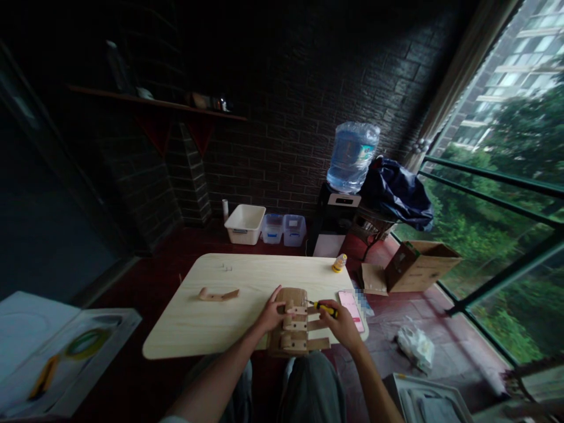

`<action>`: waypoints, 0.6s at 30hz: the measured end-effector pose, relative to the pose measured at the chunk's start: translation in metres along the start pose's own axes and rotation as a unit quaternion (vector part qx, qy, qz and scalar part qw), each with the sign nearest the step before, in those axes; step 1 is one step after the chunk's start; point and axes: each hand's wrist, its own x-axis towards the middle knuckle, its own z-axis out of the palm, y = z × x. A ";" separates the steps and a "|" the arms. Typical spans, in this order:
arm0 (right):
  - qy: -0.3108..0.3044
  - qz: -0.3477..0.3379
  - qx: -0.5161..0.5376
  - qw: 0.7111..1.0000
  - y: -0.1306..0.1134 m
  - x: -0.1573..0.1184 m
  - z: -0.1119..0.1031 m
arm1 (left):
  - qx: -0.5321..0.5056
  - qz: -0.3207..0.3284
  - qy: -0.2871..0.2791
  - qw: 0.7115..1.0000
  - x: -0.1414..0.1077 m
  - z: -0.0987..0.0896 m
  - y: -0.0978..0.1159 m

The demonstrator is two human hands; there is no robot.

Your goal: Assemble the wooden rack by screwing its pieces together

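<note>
My right hand (pixel 335 323) is closed around a yellow and black screwdriver (pixel 326 309), whose shaft points left at the wooden assembly. My left hand (pixel 270 313) grips the left side of this wooden assembly (pixel 293 294), with thumb and fingers spread along it. Several curved slats with dark screw heads cross the assembly, and some stick out to its right. It lies at the near edge of the pale wooden table (pixel 247 273), above my knees. The screwdriver's tip is close to the upper slat; whether it sits in a screw I cannot tell.
Left on the table lies a separate bent wooden piece (pixel 219 295), with a few small screws (pixel 227 268) behind it. A yellow-capped bottle (pixel 339 263) stands at the back right corner. A phone (pixel 351 310) lies near the right edge. An open white box (pixel 83 352) is at the left.
</note>
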 end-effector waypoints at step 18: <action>0.224 0.189 0.487 0.822 0.082 -0.076 0.046 | 0.115 0.047 -0.021 0.992 0.008 -0.011 0.008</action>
